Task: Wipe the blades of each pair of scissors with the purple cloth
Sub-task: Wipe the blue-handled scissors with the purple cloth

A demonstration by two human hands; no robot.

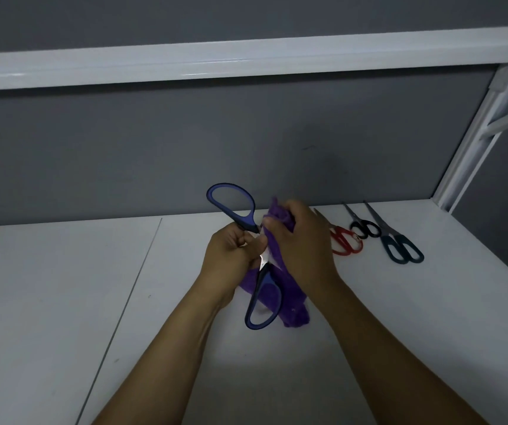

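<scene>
My left hand (231, 256) grips blue-handled scissors (263, 297) near the pivot, above the white table (62, 302). The scissors are spread wide: one handle loop sticks up toward the back wall, the other hangs down toward me. My right hand (302, 243) holds the purple cloth (289, 302) wrapped around the blades, which are mostly hidden under cloth and fingers. A short shiny bit of blade shows between my hands. The rest of the cloth hangs down behind the lower handle.
Three more pairs lie on the table to the right: red-handled scissors (346, 242), small black-handled scissors (364, 228) and dark teal-handled scissors (401, 248). A grey wall stands behind, a white shelf rail (246, 56) overhead, and a white frame post (473, 142) at the right.
</scene>
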